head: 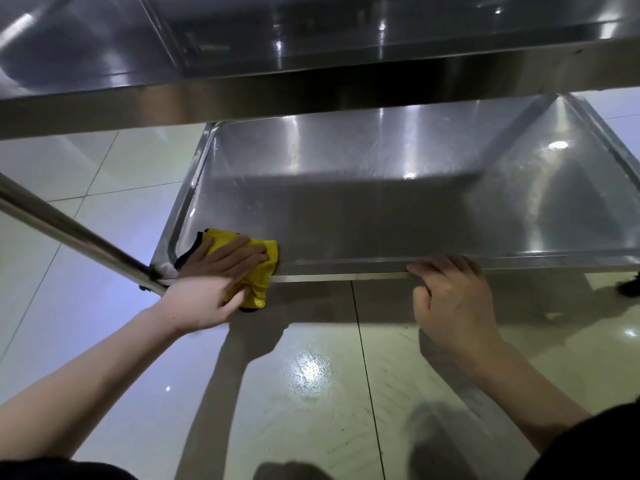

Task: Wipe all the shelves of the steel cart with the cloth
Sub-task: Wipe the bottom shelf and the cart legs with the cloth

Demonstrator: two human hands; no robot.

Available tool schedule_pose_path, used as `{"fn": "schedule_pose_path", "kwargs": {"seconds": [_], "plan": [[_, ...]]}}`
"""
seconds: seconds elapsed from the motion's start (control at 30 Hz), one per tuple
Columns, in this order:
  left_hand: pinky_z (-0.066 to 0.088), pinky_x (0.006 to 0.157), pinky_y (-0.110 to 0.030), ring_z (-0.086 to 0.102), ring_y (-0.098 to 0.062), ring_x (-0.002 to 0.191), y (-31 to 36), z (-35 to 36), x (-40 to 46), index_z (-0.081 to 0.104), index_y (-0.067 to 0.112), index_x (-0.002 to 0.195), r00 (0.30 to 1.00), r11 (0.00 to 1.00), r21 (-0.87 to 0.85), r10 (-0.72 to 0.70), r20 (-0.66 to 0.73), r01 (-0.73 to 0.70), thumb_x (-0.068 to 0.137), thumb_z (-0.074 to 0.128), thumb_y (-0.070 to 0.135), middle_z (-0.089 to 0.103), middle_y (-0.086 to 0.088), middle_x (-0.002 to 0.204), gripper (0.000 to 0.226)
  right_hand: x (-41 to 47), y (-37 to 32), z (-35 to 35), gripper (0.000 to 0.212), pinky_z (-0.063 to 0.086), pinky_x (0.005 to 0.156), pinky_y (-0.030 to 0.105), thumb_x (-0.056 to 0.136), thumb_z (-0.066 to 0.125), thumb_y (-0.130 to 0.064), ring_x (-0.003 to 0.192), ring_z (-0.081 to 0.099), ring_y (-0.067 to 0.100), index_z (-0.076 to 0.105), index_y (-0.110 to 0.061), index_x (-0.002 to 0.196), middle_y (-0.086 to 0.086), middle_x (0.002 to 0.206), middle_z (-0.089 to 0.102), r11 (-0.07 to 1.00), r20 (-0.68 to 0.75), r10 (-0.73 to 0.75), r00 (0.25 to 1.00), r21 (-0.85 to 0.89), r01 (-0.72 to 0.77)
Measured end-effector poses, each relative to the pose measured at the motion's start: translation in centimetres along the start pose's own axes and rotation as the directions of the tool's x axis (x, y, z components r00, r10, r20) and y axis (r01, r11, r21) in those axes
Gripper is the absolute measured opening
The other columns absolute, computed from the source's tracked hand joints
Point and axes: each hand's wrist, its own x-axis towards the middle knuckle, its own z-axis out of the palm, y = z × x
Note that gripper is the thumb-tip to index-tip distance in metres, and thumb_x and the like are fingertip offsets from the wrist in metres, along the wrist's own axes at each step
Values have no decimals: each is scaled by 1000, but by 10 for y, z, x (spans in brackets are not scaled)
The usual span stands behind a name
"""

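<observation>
Left hand (pixel 211 282) pressing nubby yellow cloth (pixel 258 268), steel shelf (pixel 381 216)

Lower tray-shaped steel cart shelf (pixel 381 209): brushed metal, glossy, faint streaks. Yellow nubby microfibre cloth (pixel 258 268) w/ black trim under my palm: matt. Pale floor tiles (pixel 311 375): glossy.

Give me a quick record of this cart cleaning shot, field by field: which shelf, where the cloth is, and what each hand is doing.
shelf being wiped: lower steel tray shelf of the cart, below an upper steel shelf
cloth: yellow microfibre cloth, at the shelf's near-left corner, draped over the front rim
left hand: pressed flat on the cloth
right hand: gripping the shelf's front rim, no cloth
floor: glossy pale tiles
</observation>
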Motion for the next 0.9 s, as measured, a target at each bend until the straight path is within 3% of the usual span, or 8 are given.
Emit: {"fn": "schedule_pose_path", "kwargs": {"seconds": [0.27,0.4,0.67,0.9], "plan": [[25,116,-59,23,-21,154,52,6,42,34,27,156,991,991,44,126,-36,-124,93,48,44,28,10,164,67,-1,-1,1,33,46,89,43,73,57,-7,87,63,33,81,-10,96,5,95,72,1000,-5,-4,1000,-8,4],[27,116,-55,25,-18,153,45,4,42,36,30,155,988,989,17,144,-54,-144,100,45,50,31,12,163,60,-2,0,0,34,46,88,43,74,57,-9,88,64,31,81,-13,97,3,96,73,1000,15,-2,1000,-12,2],[38,109,-58,38,-23,148,-10,-2,-5,51,24,147,998,1000,-16,0,-67,-2,95,46,44,48,5,154,56,-2,0,1,35,47,90,44,75,54,-8,89,66,32,82,-14,96,2,95,73,1000,16,22,1000,-6,-22],[32,113,-59,37,-24,148,-9,-6,-15,50,25,149,991,992,-31,-120,-58,118,97,38,49,45,5,156,59,-4,-1,0,36,46,87,44,71,57,-6,89,63,33,81,-11,97,4,96,73,1000,-21,2,1000,11,-2]]}}
